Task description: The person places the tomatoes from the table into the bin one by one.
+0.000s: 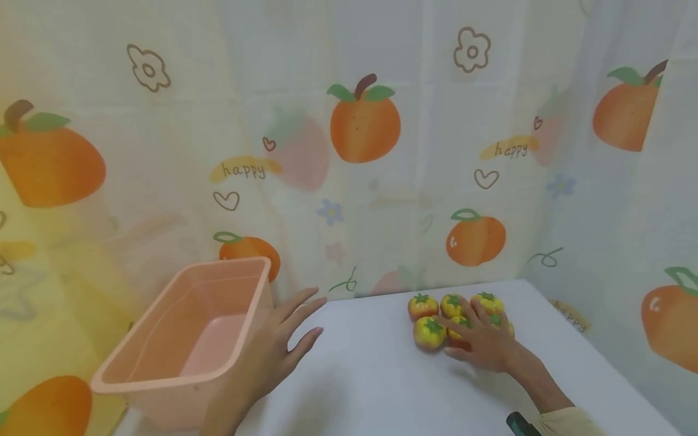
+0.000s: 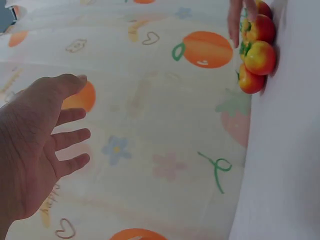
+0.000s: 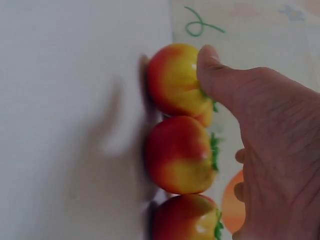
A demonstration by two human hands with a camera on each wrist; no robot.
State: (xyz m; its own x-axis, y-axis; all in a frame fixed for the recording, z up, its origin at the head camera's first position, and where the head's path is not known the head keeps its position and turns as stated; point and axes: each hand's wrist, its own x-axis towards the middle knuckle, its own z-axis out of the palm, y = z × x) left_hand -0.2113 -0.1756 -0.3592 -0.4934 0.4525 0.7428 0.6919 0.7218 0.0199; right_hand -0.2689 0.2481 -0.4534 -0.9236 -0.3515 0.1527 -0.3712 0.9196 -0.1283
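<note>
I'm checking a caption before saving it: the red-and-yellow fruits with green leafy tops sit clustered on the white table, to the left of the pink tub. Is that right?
Not quite: the side is wrong. The head view shows the red-and-yellow fruits clustered on the white table to the right of the pink tub.

Behind and to the right of a white counter point(image 1: 371, 381), a pale curtain point(image 1: 414, 36) printed with large green-leaved oranges point(image 1: 365, 130). Higher up, brown-outlined flowers point(image 1: 472, 52); lower, brown hearts and the word "happy" point(image 1: 512, 148) on yellow streaks. Between them, small blue flowers point(image 1: 330, 211) and a faded pink strawberry point(image 1: 302, 154). In the left wrist view's top left corner, a dark object point(image 2: 6, 19), too cut off to name.
</note>
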